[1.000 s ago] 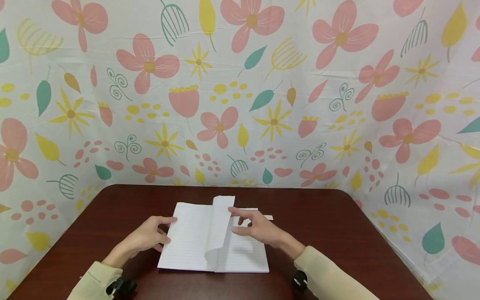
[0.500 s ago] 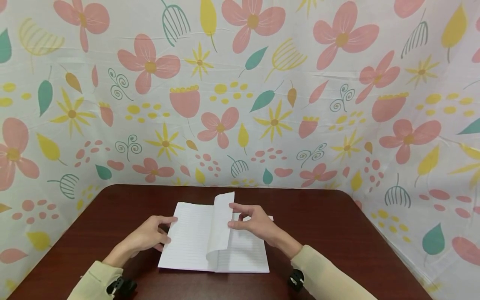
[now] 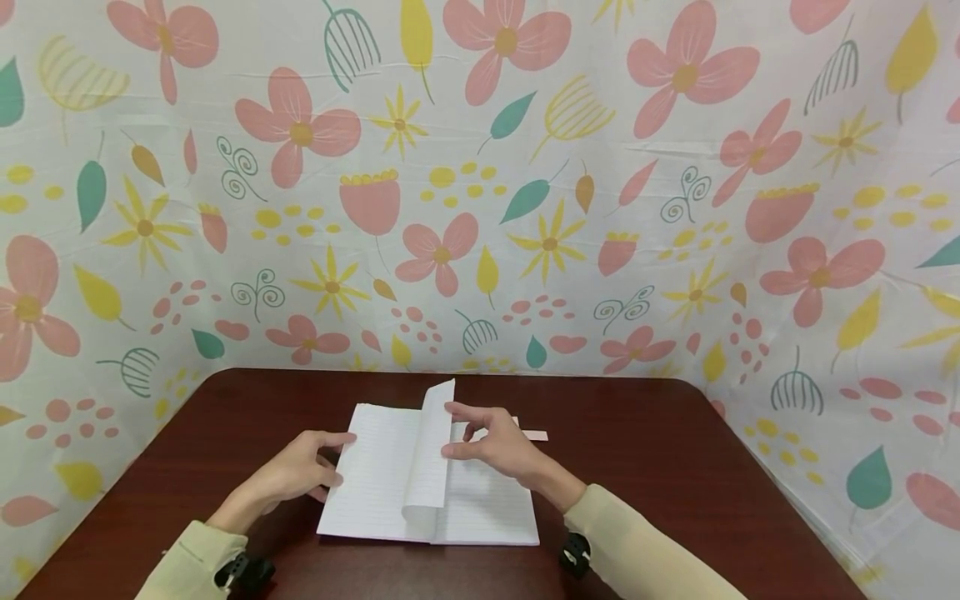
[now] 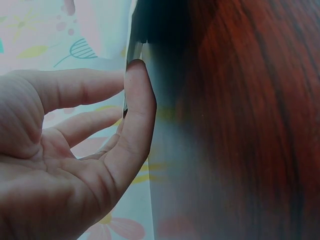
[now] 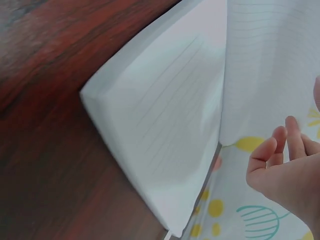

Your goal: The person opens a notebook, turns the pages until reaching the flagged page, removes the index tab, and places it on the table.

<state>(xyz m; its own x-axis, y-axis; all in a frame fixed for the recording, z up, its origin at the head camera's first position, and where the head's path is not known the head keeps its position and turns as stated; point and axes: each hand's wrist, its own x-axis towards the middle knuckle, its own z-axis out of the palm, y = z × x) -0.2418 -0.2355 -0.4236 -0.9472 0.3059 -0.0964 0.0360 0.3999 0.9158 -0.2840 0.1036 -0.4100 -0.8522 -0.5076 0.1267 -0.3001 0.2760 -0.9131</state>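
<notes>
An open notebook (image 3: 375, 475) with lined white pages lies on the table. My left hand (image 3: 296, 471) grips its left edge; in the left wrist view, fingers of the left hand (image 4: 137, 115) lie on both faces of that edge. One page (image 3: 431, 458) stands up near the spine, curling leftward. My right hand (image 3: 498, 446) touches this page's free edge with index finger and thumb extended and spaced apart. The right wrist view has the right hand (image 5: 285, 170) beside the raised page (image 5: 265, 65), its other fingers bent, above the right-hand pages (image 5: 155, 115).
A narrow white strip (image 3: 536, 435) shows past the notebook's right side, partly behind the right hand. The dark reddish-brown tabletop (image 3: 637, 467) extends around the notebook. A flower-patterned cloth (image 3: 480, 250) hangs behind and at both sides of the table.
My right hand has moved left, with its fingers against the raised page, and the page leans further left. The left hand has stayed on the notebook's left edge.
</notes>
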